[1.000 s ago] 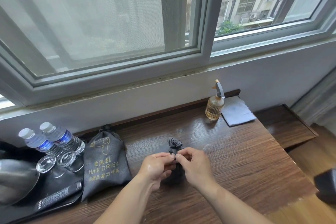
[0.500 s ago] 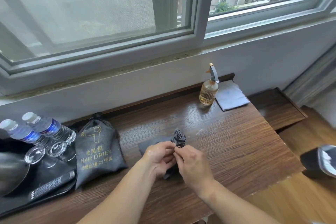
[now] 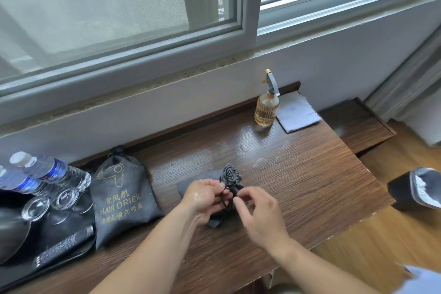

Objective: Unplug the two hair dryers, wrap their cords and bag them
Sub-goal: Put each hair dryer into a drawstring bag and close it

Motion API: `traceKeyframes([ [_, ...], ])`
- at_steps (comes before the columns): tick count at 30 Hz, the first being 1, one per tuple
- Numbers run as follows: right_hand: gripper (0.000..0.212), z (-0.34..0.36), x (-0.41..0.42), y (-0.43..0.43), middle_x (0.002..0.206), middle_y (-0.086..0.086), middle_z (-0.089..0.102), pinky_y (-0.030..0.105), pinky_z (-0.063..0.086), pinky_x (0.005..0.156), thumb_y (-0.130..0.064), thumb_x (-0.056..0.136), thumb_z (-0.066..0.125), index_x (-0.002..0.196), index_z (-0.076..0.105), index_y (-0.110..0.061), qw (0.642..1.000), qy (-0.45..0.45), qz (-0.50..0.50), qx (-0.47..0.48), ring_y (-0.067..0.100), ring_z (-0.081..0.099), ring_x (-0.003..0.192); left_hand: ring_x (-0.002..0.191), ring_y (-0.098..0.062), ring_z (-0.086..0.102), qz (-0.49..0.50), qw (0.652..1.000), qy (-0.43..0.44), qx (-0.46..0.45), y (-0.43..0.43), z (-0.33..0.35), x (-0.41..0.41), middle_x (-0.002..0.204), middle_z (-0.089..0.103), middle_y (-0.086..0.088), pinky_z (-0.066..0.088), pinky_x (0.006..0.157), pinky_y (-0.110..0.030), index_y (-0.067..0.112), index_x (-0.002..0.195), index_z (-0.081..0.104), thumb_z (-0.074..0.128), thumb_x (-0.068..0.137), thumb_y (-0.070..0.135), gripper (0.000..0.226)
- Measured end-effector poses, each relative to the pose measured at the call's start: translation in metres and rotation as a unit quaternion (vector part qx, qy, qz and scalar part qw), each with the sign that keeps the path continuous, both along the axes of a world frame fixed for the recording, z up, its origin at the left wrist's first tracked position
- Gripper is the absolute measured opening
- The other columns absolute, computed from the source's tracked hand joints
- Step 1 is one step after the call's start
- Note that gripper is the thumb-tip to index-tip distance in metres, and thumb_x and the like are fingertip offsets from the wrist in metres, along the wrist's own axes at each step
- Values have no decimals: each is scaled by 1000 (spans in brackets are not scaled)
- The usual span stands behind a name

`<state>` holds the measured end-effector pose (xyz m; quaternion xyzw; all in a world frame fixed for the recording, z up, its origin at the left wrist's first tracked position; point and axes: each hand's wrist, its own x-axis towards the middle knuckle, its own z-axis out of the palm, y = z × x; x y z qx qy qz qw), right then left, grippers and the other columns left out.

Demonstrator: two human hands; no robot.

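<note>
Left: a closed grey hair-drier bag (image 3: 119,198) is being observed lying against the black tray (image 3: 59,224). Mid-table: the second bag (image 3: 230,173), mouth gathered, is being partly covered by both hands. Its black drawstring (image 3: 224,201) is being pinched between curled fingers of the left hand (image 3: 205,198) and the right hand (image 3: 259,215). Rear right: a spray bottle (image 3: 266,108) is being noted upright.

A hotel room: a tray (image 3: 14,277) holds 2 water bottles (image 3: 45,172), glasses (image 3: 35,207) and a remote (image 3: 62,248); the "HAIR DRIER" bag (image 3: 121,198) lies on the desk (image 3: 310,174).
</note>
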<state>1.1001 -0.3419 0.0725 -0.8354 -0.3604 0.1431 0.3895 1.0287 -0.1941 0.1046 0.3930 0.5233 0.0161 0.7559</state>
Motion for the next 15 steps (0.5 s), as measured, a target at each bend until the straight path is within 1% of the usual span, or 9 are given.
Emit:
traceKeyframes([
  [2,10,-1,8,4,86,-18,69,16,45,79,-37,85,71,90,69,-29,997,58,-35,-41,-1,63,84,65,-21,65,-24,1000,-7,-2,2,0,-3,69,62,-10,57,67,-37,7,88,55,52,101,2,15],
  [4,17,0,9,11,89,-18,72,18,48,81,-41,83,72,95,72,-29,991,109,-25,-74,0,66,86,58,-19,60,-47,999,-13,-5,4,1,-6,69,59,-11,57,59,-33,4,88,54,51,102,2,14],
  [5,23,-1,8,14,91,-16,73,21,50,82,-45,81,71,96,73,-29,990,115,-19,-80,2,67,86,55,-17,55,-59,998,-16,-3,5,1,-6,69,58,-11,55,54,-30,3,88,54,50,102,2,14],
  [7,32,-1,7,20,90,-10,72,27,52,82,-53,76,68,94,74,-27,989,114,-14,-89,6,66,85,51,-12,45,-83,996,-19,10,8,0,-8,67,57,-8,44,46,-22,3,84,54,50,102,3,18],
  [8,35,-1,6,21,90,-9,70,27,52,81,-55,75,68,92,74,-25,989,117,-13,-89,7,65,84,50,-10,40,-90,996,-19,18,9,0,-9,66,57,-8,37,43,-20,4,82,54,51,102,3,20],
  [10,30,0,1,21,88,-9,67,24,50,79,-49,75,74,87,75,-21,991,104,-13,-83,5,62,83,49,-9,35,-96,995,-23,25,10,0,-10,67,58,-8,27,41,-18,5,80,55,52,102,3,21],
  [12,16,2,-5,18,85,-11,65,17,46,77,-36,76,77,84,74,-21,994,79,-44,-57,3,59,80,48,-8,33,-98,994,-27,27,9,0,-11,69,59,-9,23,41,-18,5,82,56,53,101,3,20],
  [13,10,3,-8,16,85,-12,64,12,43,76,-30,76,75,84,73,-24,994,77,-66,-39,1,59,79,47,-7,32,-98,994,-28,31,8,0,-11,70,59,-9,23,41,-18,5,83,57,54,101,4,19],
  [15,11,4,-12,13,83,-14,65,9,41,74,-23,75,68,84,71,-28,991,99,-83,-30,-2,59,77,46,-7,31,-102,993,-30,43,7,-3,-12,72,60,-9,23,41,-19,5,84,58,55,100,5,16],
])
